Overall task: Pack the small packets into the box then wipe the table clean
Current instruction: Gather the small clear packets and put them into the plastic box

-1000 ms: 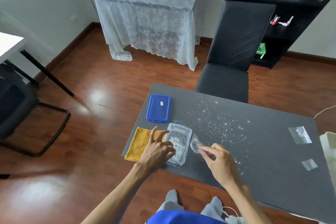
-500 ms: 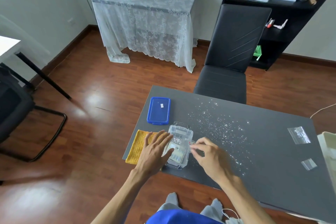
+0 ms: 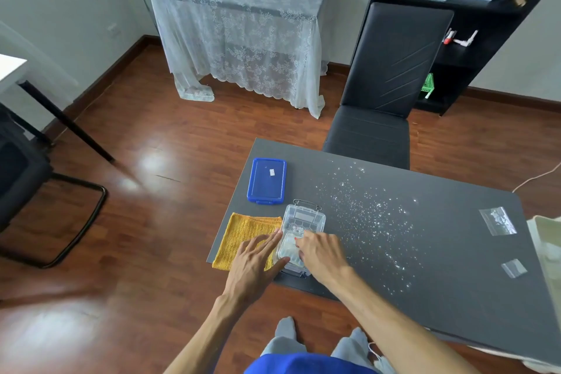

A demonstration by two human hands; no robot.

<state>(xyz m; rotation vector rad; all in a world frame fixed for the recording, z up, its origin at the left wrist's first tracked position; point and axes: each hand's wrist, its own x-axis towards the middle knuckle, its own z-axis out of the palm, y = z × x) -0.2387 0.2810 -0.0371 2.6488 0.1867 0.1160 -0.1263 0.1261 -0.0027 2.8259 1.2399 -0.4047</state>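
The clear plastic box (image 3: pixel 300 238) sits open near the front left corner of the dark grey counter (image 3: pixel 440 267), its wire latch at the far end. Your right hand (image 3: pixel 323 255) reaches into it from the right, fingers (image 3: pixel 300 241) curled down over the contents; whether they pinch a packet or have let go cannot be told, since the hand hides it. Your left hand (image 3: pixel 256 261) lies flat against the box's left wall, fingers spread and straight, gripping nothing, the palm resting on the yellow cloth (image 3: pixel 243 240).

That cloth is a knitted, ribbed square lying just left of the box and touching it. Beyond it, near the counter's far left edge, the blue lid (image 3: pixel 267 181) lies flat, a smooth rounded rectangle with a small white sticker.

To the right of the box, a scatter of tiny glittering bits (image 3: pixel 376 218) spreads across the middle of the counter. Well apart on the right side lie two small clear packets: the larger one (image 3: pixel 498 220) farther away, the smaller one (image 3: pixel 513 268) nearer you. A pale container (image 3: pixel 546 240) shows at the right edge.

A black chair (image 3: pixel 385 94) stands behind the counter.
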